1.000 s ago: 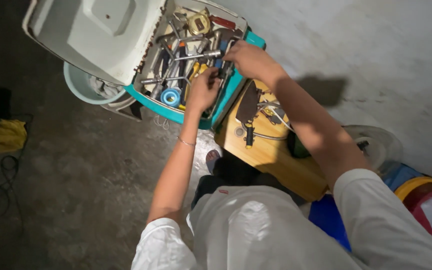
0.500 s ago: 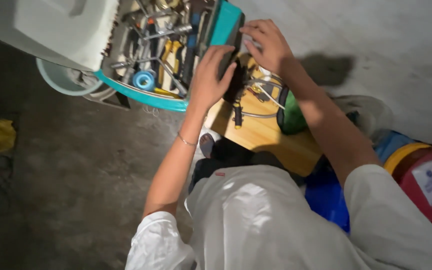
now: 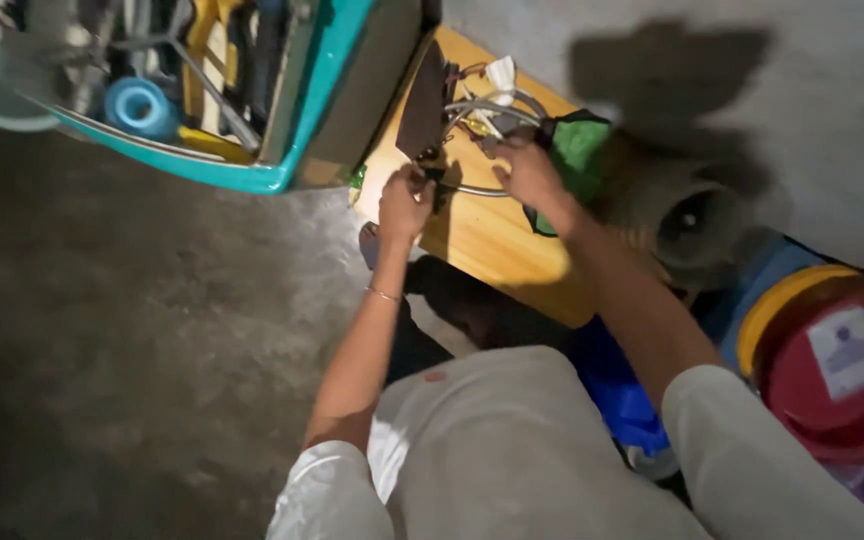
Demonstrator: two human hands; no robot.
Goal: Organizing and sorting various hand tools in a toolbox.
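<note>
The left hand (image 3: pixel 405 203) clenches the trowel (image 3: pixel 422 105) handle, blade running away from it, while the right hand (image 3: pixel 529 172) grasps the hoses (image 3: pixel 482 107) just beside it on the desk (image 3: pixel 487 235).

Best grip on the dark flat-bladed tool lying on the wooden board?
Likely by the handle end of the dark flat-bladed tool, nearest the person, coming from the near edge of the wooden board. The broad blade lies flat and points away; the left hand already sits at that end, while hoses crowd the right hand.
</note>
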